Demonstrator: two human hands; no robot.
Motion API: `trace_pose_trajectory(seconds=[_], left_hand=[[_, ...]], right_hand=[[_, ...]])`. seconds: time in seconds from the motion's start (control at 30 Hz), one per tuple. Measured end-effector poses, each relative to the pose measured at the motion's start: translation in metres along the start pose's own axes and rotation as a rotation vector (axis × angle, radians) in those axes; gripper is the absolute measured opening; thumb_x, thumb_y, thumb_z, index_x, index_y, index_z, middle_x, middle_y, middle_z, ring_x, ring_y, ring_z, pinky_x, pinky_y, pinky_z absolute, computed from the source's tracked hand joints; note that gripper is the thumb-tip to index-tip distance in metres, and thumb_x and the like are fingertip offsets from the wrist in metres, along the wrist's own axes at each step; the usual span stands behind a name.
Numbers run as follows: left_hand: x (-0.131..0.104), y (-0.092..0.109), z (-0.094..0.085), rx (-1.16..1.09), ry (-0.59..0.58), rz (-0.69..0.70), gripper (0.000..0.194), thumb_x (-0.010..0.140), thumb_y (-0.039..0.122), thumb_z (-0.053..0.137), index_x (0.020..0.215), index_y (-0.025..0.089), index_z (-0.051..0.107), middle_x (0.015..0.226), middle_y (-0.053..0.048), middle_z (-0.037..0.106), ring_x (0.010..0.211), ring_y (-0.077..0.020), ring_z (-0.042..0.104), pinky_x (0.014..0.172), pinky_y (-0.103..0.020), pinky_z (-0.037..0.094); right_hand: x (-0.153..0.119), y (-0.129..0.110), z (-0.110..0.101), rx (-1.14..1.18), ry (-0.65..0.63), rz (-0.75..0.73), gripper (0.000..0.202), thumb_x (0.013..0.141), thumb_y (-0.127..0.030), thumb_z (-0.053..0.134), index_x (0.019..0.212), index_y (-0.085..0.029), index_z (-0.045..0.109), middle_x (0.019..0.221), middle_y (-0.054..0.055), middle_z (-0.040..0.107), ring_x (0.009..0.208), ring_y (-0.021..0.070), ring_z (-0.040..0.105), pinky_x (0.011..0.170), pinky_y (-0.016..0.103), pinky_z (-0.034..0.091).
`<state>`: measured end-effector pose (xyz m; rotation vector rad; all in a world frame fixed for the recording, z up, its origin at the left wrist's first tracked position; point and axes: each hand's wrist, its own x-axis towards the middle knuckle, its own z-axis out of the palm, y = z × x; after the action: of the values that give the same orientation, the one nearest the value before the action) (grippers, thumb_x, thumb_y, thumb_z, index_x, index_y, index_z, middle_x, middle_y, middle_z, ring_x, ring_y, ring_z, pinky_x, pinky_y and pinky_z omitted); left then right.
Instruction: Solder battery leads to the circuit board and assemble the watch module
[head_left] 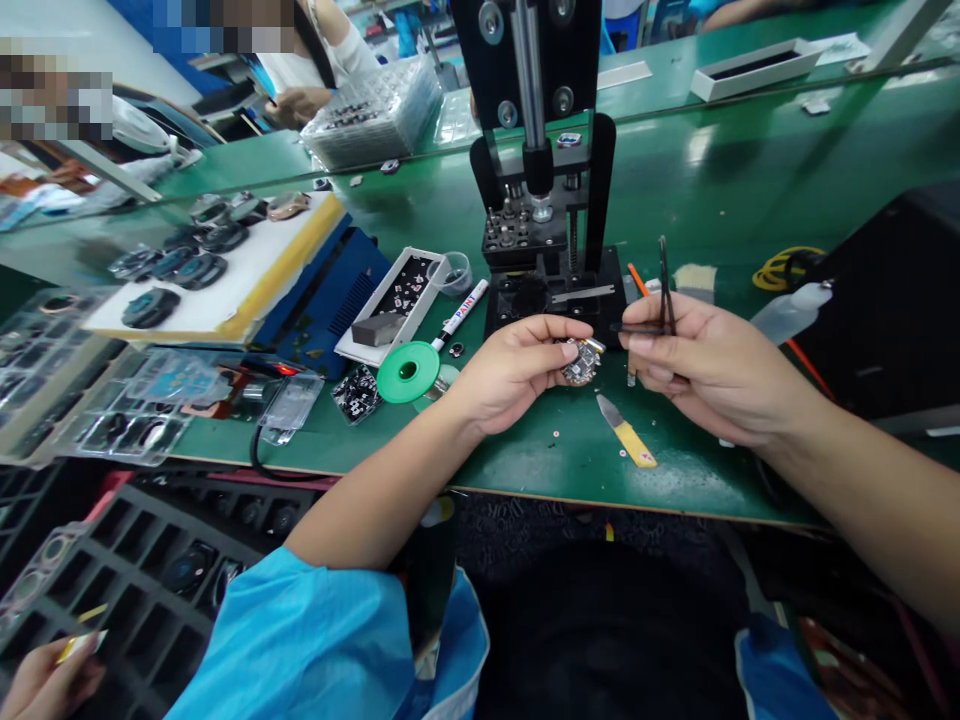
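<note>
Your left hand [517,372] pinches a round circuit board [580,366]; your right hand [709,365] pinches black tweezers [665,290], above the green worktop [517,460] near a yellow-handled knife [632,440].

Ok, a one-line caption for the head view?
Over a green workbench, the left hand holds a small electronic part, the right hand dark tweezers, near a black press.

The left forearm [390,475] slants up and inward from the lower left and the right forearm [862,485] from the lower right — both bare, bringing the hands near each other in front of the body without touching. The left hand [514,370] is bent into a pinch, thumb extended beneath an arched forefinger; the right hand [709,365] faces it, likewise pinching — its other fingers curled below.
</note>
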<state>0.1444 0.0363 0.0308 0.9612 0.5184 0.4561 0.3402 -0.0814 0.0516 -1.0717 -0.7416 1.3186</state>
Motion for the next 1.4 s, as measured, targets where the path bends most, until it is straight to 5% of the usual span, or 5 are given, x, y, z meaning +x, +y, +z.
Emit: trace_pose_trajectory(seconds=[0.17,0.27,0.57,1.0,1.4], left_hand=[[0.000,-0.001,0.002,0.000,-0.012,0.005,0.034,0.077,0.015,0.099,0.107,0.014,0.083,0.099,-0.004,0.082,0.085,-0.0127,0.076,0.082,-0.028,0.064],[0.000,-0.002,0.003,0.005,-0.013,0.026,0.034,0.077,0.014,0.098,0.106,0.015,0.082,0.097,-0.002,0.080,0.083,-0.0116,0.074,0.081,-0.027,0.062],[0.001,-0.006,0.005,0.027,0.002,0.040,0.034,0.082,0.013,0.093,0.114,0.018,0.084,0.097,-0.001,0.077,0.084,-0.0111,0.070,0.081,-0.027,0.063],[-0.001,-0.005,0.014,0.157,0.112,0.004,0.019,0.091,0.012,0.085,0.104,0.013,0.071,0.091,-0.002,0.077,0.081,-0.0141,0.082,0.071,-0.023,0.068],[-0.002,-0.011,0.019,0.185,0.139,0.140,0.027,0.083,0.006,0.084,0.109,0.014,0.080,0.105,-0.004,0.079,0.085,-0.0093,0.073,0.077,-0.022,0.068]], right_hand=[[0.004,0.009,0.001,-0.089,0.041,-0.139,0.044,0.088,-0.045,0.097,0.097,-0.022,0.062,0.085,-0.001,0.071,0.057,0.0065,0.047,0.050,0.026,0.025],[0.003,0.010,0.001,-0.114,0.073,-0.147,0.047,0.089,-0.052,0.096,0.095,-0.023,0.059,0.080,-0.004,0.065,0.056,0.0066,0.045,0.050,0.026,0.025],[0.003,0.004,0.005,-0.173,0.124,-0.120,0.044,0.076,-0.028,0.099,0.098,-0.025,0.060,0.081,-0.006,0.057,0.061,0.0081,0.043,0.051,0.027,0.031],[0.007,0.011,0.000,-0.221,0.148,-0.094,0.052,0.070,-0.041,0.106,0.095,-0.022,0.065,0.074,-0.006,0.061,0.059,0.0081,0.052,0.051,0.024,0.035],[0.001,0.011,0.003,-0.468,0.227,-0.104,0.028,0.083,-0.037,0.097,0.087,-0.024,0.072,0.072,-0.001,0.069,0.058,0.0131,0.061,0.051,0.029,0.039]])
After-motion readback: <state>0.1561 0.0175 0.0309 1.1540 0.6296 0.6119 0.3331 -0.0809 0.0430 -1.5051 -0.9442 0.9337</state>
